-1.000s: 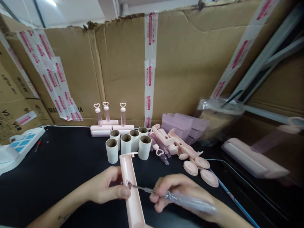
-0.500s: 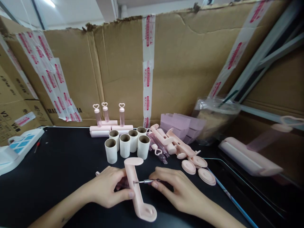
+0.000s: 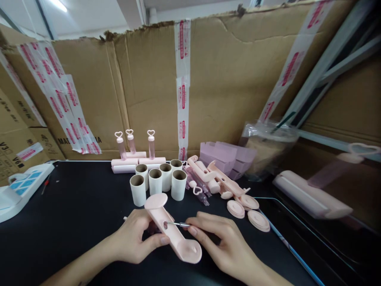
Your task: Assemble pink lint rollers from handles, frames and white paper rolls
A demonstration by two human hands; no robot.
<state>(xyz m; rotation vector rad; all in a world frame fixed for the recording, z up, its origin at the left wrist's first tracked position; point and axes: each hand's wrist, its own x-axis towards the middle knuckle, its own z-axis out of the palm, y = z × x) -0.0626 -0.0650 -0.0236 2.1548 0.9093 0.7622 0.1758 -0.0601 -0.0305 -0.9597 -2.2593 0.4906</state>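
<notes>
Cardboard (image 3: 149, 79) with printed tape (image 3: 183, 95) stands upright behind the black tabletop (image 3: 80, 198). On this tabletop, six white hollow paper tubes (image 3: 155, 186) stand together. In front of them, the pink plastic holder (image 3: 174, 234) is tilted, and the left hand (image 3: 135, 238) holds its side in narrow pinch. The right hand (image 3: 220, 242) grips closely a thin metal-shafted tool (image 3: 182, 225), whose tip is at the holder's hole (image 3: 165, 225).

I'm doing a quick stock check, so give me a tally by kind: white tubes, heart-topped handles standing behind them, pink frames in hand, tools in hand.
White tubes: 6
Heart-topped handles, standing at the back: 3
Pink frame in left hand: 1
Metal-tipped tool in right hand: 1
Total: 11
</notes>
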